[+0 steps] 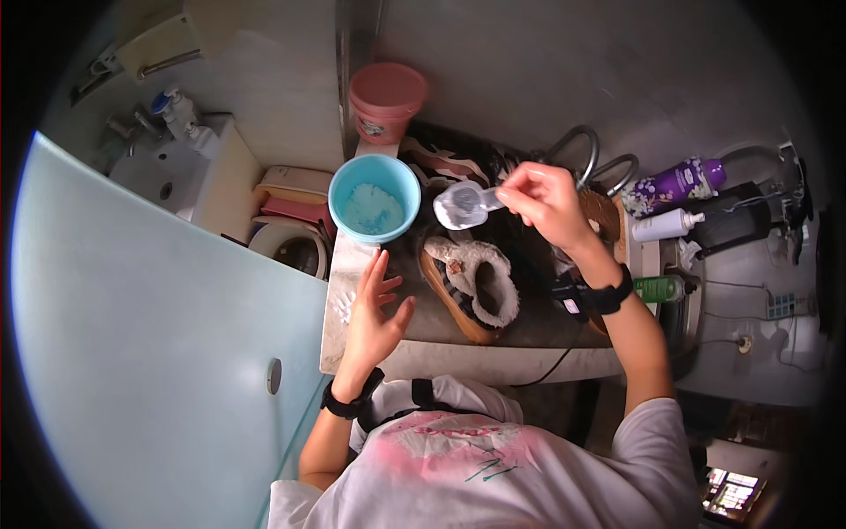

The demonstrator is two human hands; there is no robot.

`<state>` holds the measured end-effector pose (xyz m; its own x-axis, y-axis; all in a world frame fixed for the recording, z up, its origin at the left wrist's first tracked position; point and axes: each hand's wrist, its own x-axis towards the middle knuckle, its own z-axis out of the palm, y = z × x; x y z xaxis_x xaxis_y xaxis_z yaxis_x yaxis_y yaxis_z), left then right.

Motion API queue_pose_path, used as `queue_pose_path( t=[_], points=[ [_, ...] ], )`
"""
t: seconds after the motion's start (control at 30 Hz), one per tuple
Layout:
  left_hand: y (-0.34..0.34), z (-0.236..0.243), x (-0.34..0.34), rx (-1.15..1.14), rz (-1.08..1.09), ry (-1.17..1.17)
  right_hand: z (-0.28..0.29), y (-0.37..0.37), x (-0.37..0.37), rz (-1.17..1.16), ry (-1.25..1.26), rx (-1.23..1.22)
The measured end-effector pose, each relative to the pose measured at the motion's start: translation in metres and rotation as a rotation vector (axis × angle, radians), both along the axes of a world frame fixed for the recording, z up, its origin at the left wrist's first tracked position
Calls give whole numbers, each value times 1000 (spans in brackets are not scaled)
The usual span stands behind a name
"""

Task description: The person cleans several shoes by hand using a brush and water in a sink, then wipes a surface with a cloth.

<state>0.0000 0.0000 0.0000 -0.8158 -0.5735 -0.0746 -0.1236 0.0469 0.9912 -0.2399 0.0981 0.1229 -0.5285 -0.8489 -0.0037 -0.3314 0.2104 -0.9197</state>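
My right hand (548, 204) pinches the handle of a clear plastic scoop (464, 205) that carries white powder. The scoop hangs above a fleece-lined shoe (476, 286), dark on the outside with a tan sole, which lies on the dark counter. Just left of the scoop stands a light blue bucket (374, 198) with white powder on its bottom. Below that bucket my left hand (379, 313) is empty, its fingers spread near the bucket's lower rim. Dark patterned fabric (458, 159) lies behind the scoop.
A pink bucket (386, 99) stands at the back. On the right are a purple bottle (674, 187), a white bottle (667, 225) and a green bottle (661, 289). A frosted glass panel (159, 353) borders the left, with a toilet (289, 242) and washbasin (167, 176) beyond.
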Motion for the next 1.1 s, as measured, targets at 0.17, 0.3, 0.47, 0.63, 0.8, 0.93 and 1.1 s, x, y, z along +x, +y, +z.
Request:
queue_pose_path(
  t=[0.17,0.3,0.47,0.63,0.8,0.93,1.1],
  points=[
    [13,2,8,-18,16,11,-28,77,10,-86,337,113],
    [21,9,12,-44,-14,-5,-43,100,38,-35,681,84],
    [30,12,17,-123,-35,11,-71,124,47,6,909,32],
    [35,7,26,-116,-2,47,-67,129,54,88,1038,-13],
    [42,6,34,-104,34,69,-67,135,56,151,1119,-21],
    [45,8,38,-126,48,78,-66,135,57,152,1142,-16],
    [45,9,46,-109,95,111,-58,126,54,-43,703,23]
  ],
)
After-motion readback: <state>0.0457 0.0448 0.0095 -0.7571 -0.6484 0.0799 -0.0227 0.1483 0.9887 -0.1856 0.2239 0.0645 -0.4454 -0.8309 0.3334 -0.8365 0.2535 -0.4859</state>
